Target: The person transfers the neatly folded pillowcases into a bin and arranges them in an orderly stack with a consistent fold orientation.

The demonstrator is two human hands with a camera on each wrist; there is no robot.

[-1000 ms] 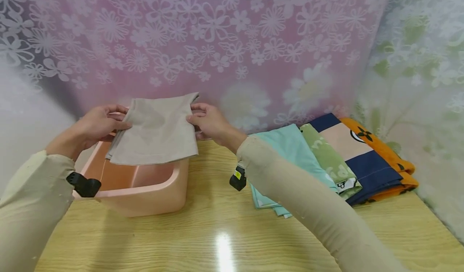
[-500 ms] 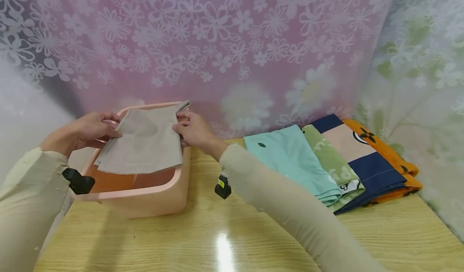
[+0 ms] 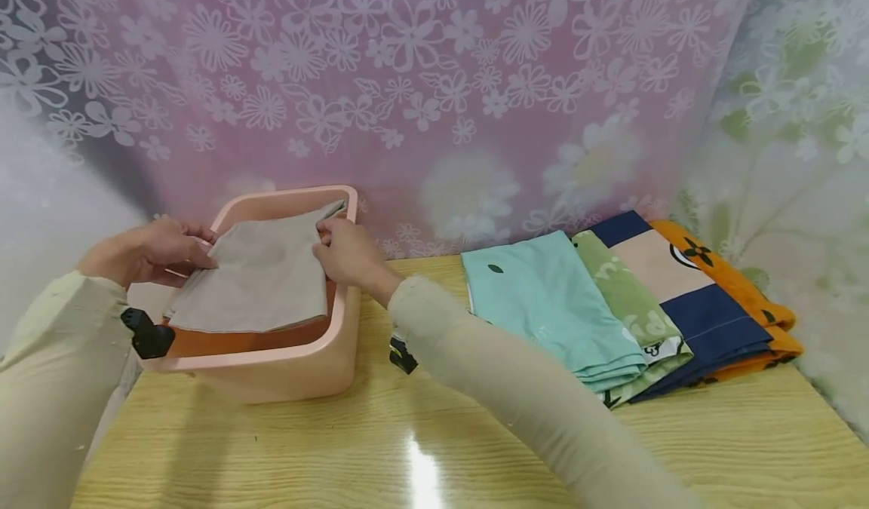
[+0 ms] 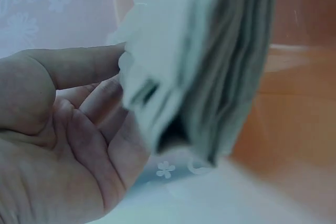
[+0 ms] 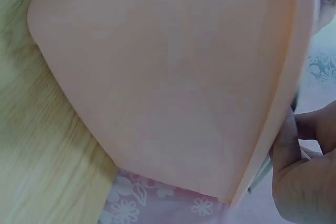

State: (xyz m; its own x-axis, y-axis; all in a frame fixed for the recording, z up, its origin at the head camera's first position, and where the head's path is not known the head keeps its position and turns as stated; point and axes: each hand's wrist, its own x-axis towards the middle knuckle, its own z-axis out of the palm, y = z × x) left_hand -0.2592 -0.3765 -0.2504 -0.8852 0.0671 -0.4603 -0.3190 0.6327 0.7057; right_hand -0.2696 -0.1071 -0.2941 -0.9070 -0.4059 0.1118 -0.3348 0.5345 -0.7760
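Note:
A folded beige cloth (image 3: 254, 279) lies level in the mouth of a pink plastic bin (image 3: 271, 379), its front edge just behind the bin's front rim. My left hand (image 3: 158, 251) pinches the cloth's left edge between thumb and fingers, over the bin's left rim. In the left wrist view, the cloth's stacked layers (image 4: 220, 66) hang from the fingertips. At the cloth's right edge, my right hand (image 3: 351, 256) grips it with curled fingers beside the right rim. The bin's outer wall (image 5: 147, 77) fills most of the right wrist view and hides part of the cloth.
Right of the bin, several folded cloths overlap on the wooden table (image 3: 326, 449): a mint one (image 3: 543, 298), a green one (image 3: 631, 290), a navy and beige one (image 3: 713, 313) and an orange one (image 3: 720, 268). A flowered pink curtain (image 3: 434, 117) hangs behind.
Both hands have brought the beige cloth down and left, from above the bin into its opening. The right forearm has shifted left, uncovering more of the mint cloth.

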